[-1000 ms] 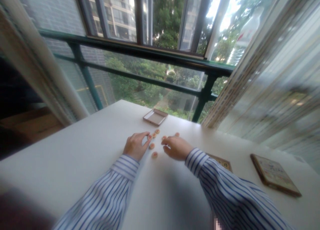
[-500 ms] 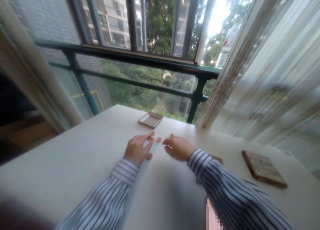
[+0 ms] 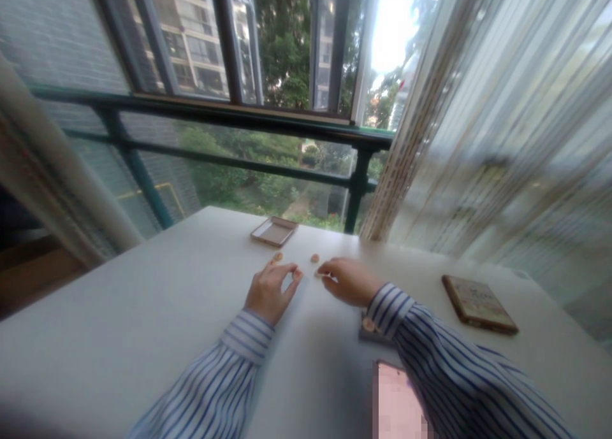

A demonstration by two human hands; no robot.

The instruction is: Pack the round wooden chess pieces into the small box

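Note:
My left hand (image 3: pixel 271 290) is low over the white table, thumb and forefinger pinching a small round chess piece (image 3: pixel 297 273) with a reddish mark. To its right, my right hand (image 3: pixel 351 281) has its fingertips closed on another pale round piece (image 3: pixel 319 273) at the tabletop. Just beyond the hands lies a reddish loose disc (image 3: pixel 314 258). Past the left knuckles sits a further disc (image 3: pixel 278 256), with another partly hidden beside it. Under the right cuff, a shallow box (image 3: pixel 364 334) holding discs is partly covered by the sleeve.
An open shallow tray (image 3: pixel 274 231) lies at the table's far edge. On the right rests a flat brown box (image 3: pixel 479 304). A pink, partly pixelated object (image 3: pixel 399 397) lies near the front. Behind the table are a green railing (image 3: pixel 239 122) and curtains (image 3: pixel 507 139).
The view has shifted, so the scene sits further left. My left hand has moved right with its piece. My right fingers have closed on a disc. More of the box under the right sleeve shows.

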